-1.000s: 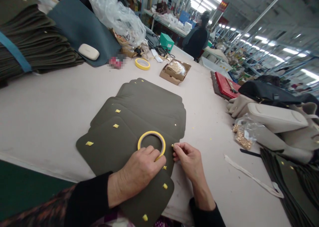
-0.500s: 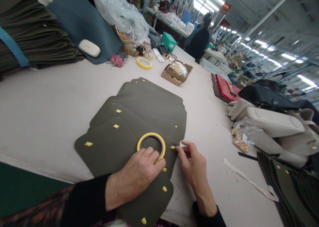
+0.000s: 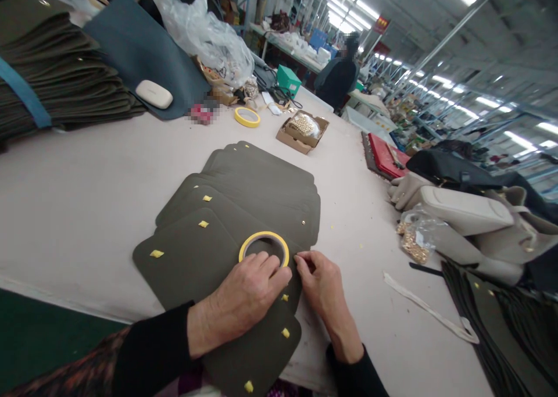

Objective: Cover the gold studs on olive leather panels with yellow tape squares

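Observation:
My left hand (image 3: pixel 242 295) is closed around the lower side of a yellow tape roll (image 3: pixel 264 235), which stands tilted over the dark olive panels (image 3: pixel 187 269). These flat, round-cornered panels lie fanned over one another. Small yellow tape pieces (image 3: pixel 157 254) stick to several spots along their edges. My right hand (image 3: pixel 321 278) is at the right edge of a panel, thumb and forefinger pinched where a tape piece was visible. Those fingertips hide whatever is between them. A small metal stud (image 3: pixel 304 222) shows on a panel just beyond.
A second tape roll (image 3: pixel 247 117) and a carton of gold-coloured studs (image 3: pixel 303 132) sit farther back. Strapped olive panels (image 3: pixel 61 71) are piled at left. Pale bags (image 3: pixel 466 205), a bag of gold hardware (image 3: pixel 414 240) and more panels (image 3: pixel 488 315) line the right. A person (image 3: pixel 340 74) is in the background.
My right fingers drew back to the right, uncovering a yellow tape piece on the panel edge, then came back left over it. My left hand keeps the tape roll almost in place.

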Motion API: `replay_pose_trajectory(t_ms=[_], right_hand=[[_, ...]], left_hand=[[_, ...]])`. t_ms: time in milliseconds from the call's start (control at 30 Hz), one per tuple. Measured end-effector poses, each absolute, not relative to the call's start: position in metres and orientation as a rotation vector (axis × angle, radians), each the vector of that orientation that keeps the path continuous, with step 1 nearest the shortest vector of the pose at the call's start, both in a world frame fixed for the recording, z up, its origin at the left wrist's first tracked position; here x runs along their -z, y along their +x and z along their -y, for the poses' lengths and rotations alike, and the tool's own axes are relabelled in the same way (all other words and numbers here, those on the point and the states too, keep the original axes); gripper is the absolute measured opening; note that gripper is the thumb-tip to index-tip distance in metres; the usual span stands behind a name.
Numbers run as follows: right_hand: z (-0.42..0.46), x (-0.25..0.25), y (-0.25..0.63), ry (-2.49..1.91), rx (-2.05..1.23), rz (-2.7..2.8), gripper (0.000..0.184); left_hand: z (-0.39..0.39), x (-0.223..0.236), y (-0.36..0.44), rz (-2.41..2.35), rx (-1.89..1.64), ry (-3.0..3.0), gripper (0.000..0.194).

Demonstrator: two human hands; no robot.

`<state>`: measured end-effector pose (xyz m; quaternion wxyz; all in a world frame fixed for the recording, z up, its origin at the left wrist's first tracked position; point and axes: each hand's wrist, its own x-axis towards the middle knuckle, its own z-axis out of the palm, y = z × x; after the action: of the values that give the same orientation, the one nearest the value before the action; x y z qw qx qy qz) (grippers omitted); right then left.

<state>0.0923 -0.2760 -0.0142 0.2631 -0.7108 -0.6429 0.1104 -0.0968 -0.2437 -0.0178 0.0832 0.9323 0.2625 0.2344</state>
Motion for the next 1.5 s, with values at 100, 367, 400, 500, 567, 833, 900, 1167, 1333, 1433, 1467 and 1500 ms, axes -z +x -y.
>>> replay_pose_trajectory(t_ms=[100,367,400,500,567,833,900,1167,1333,1433,1467,1500], right_hand=[[0.289,0.007,0.087,-1.930,-0.491,1.773,0.016],[0.310,-0.008,0.075,-1.628,-0.472,1.610,0.018],[0.310,-0.010,0.074,-1.569,-0.447,1.636,0.019],[0.311,-0.014,0.067,-1.444,-0.350,1.751,0.020],[0.310,-0.016,0.065,-1.412,-0.285,1.804,0.023],[0.308,-0.016,0.061,-1.379,-0.165,1.914,0.016],[0.308,-0.013,0.060,-1.389,-0.085,1.917,0.015],[0.316,-0.005,0.050,-1.524,-0.039,1.701,0.013],[0.309,0.001,0.056,-1.662,-0.691,1.117,0.013],[0.299,0.010,0.078,-1.694,-0.849,0.873,0.023],[0.295,0.013,0.087,-1.703,-0.875,0.850,0.025],[0.292,0.015,0.095,-1.708,-0.898,0.853,0.027]], left_hand=[[0.241,0.014,-0.100,-0.727,-0.862,2.705,0.019],[0.239,0.010,-0.106,-0.565,-1.017,2.407,0.022],[0.240,0.010,-0.106,-0.557,-1.020,2.402,0.026],[0.242,0.011,-0.108,-0.569,-1.000,2.421,0.039],[0.244,0.012,-0.108,-0.593,-0.978,2.440,0.040],[0.247,0.015,-0.108,-0.635,-0.939,2.487,0.030],[0.248,0.012,-0.109,-0.612,-0.869,2.477,0.023],[0.246,0.001,-0.108,-0.689,-0.674,2.597,0.015],[0.245,-0.001,-0.099,-0.580,-0.894,2.627,0.016],[0.248,0.002,-0.096,-0.555,-0.970,2.598,0.014],[0.248,0.005,-0.096,-0.587,-0.946,2.619,0.013],[0.248,0.007,-0.095,-0.627,-0.893,2.659,0.012]])
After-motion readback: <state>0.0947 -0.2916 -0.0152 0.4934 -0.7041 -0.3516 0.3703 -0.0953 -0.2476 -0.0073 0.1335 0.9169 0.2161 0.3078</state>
